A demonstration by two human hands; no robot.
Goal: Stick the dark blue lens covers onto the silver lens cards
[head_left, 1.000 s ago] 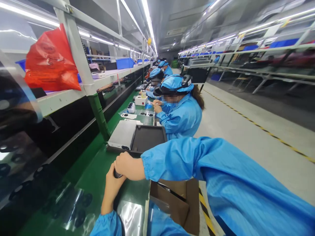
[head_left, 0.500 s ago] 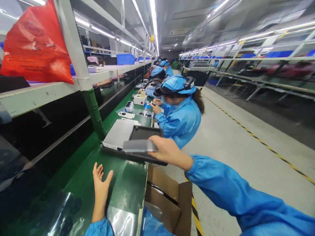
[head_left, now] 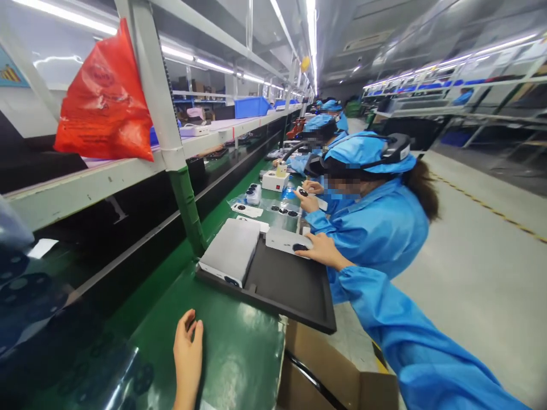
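Observation:
In the head view my right hand (head_left: 323, 251) grips one end of a white flat panel (head_left: 282, 240), which looks like a phone back cover with a round black camera area. The panel is at the far side of a black tray (head_left: 294, 285), over or on its floor; contact cannot be told. Filling the tray's left half is a neat stack of similar white panels (head_left: 231, 247), black round parts showing at its near edge. My left hand (head_left: 188, 347) hovers over the green bench, fingers loosely bent, thumb apart, holding nothing.
Beyond the tray a co-worker (head_left: 367, 199) in blue handles a similar white panel. Several black rings (head_left: 284, 211) in clear film and a white box (head_left: 274, 181) lie farther along. A cardboard box (head_left: 342, 370) stands below the bench edge; a green post (head_left: 187, 208) rises left.
My right hand has carried the white panel from above the tray's near side to its far right part. My left hand has drawn its fingers closer together. The view has shifted.

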